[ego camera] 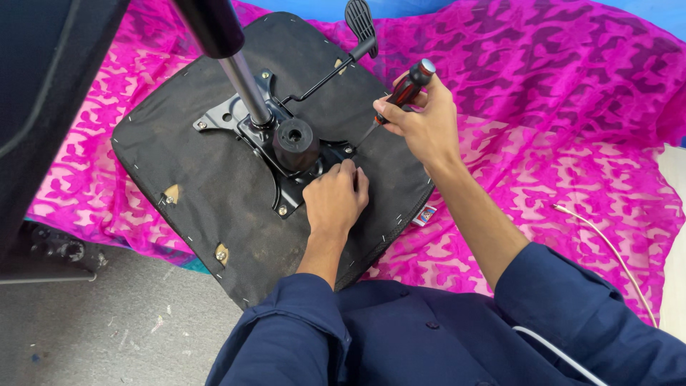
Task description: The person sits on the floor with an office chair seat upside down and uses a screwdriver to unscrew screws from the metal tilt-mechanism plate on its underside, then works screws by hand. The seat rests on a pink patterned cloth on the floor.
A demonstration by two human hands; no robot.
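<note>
An upturned office chair seat (214, 179) with a black fabric underside lies on pink patterned cloth. A black metal mounting plate (286, 182) is fixed at its middle, with a round black knob (295, 141) and a gas cylinder (239, 71) rising from it. My right hand (425, 121) grips a screwdriver (404, 91) with a red and black handle, its tip at a screw on the plate's right corner. My left hand (334, 200) rests on the plate's near right edge, fingers curled against it. A black lever with a paddle (361, 25) sticks out toward the back.
Pink and magenta cloth (543, 129) covers the surface under and right of the seat. A small printed box (424, 214) lies by the seat's right edge. A thin white cable (607, 246) runs at the right. A dark chair part (36, 107) stands at the left over grey floor.
</note>
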